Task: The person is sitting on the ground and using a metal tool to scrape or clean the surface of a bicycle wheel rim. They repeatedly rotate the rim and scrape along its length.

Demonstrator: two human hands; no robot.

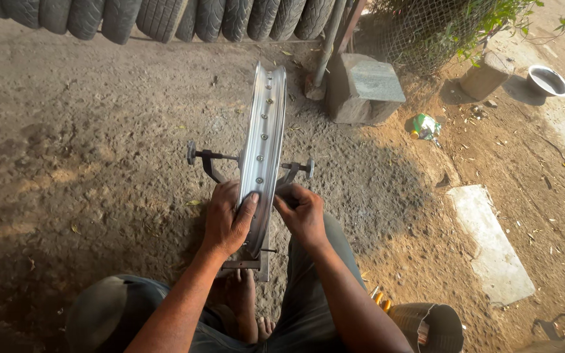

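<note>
Wheel rim (264, 137), silver metal, stands upright on edge in a dark metal truing stand (212, 160) set on bare dirt ground (86, 163). Spoke nipples visible along the rim's inner channel.

Left hand (227, 219): wrapped on the near lower part of the rim from its left side, thumb laid across the rim's channel, fingers curled round the far edge. Closed grip on the rim.

Right hand (303, 212): pressed against the right flank of the rim, directly opposite the left hand, fingers bent and pinched toward the rim edge. Whether it holds a small tool or only the rim cannot be told; fingertips are hidden behind the rim.

Stand arms with round knobs project out to either side just beyond both hands. Stand base sits below the hands, next to a bare foot (246, 307).

Containers:
- Grey bucket (429, 327), below and to the right of the right forearm, near the frame bottom; contents in shadow, not legible. Small yellowish items lie just left of it.
- Shallow metal bowl (547, 80), far beyond and right of the right hand; inside looks pale, contents not discernible.

Beyond the hands: row of tyres (165, 18) along the top, a concrete block (364, 88) ahead-right.
</note>
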